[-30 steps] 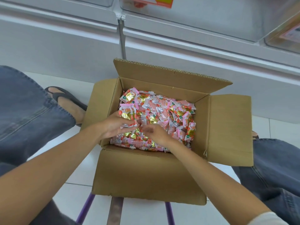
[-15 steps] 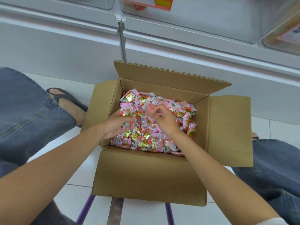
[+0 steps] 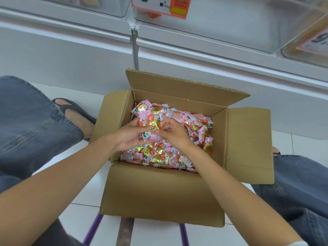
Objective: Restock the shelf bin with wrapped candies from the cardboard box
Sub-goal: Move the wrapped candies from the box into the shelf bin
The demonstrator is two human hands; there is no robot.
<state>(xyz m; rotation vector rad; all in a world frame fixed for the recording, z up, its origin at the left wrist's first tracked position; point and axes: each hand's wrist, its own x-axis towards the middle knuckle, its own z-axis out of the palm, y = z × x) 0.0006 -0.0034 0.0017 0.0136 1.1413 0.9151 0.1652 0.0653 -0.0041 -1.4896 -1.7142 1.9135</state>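
The open brown cardboard box (image 3: 159, 192) held a heap of pink, red and gold wrapped candies (image 3: 177, 157). Over the box's middle, the left hand (image 3: 129, 137) cupped a bunch of them, fingers curled round it. The right hand (image 3: 175, 134) pinched that bunch's wrappers with bent fingers.

Your view was bright and evenly lit from above, with only soft, faint shadows. Gold foil on the wrapped candies (image 3: 156, 124) produced small glints. Wide-angle distortion bent the shelf edge (image 3: 213, 55), and the price tag (image 3: 177, 8) was blurred.
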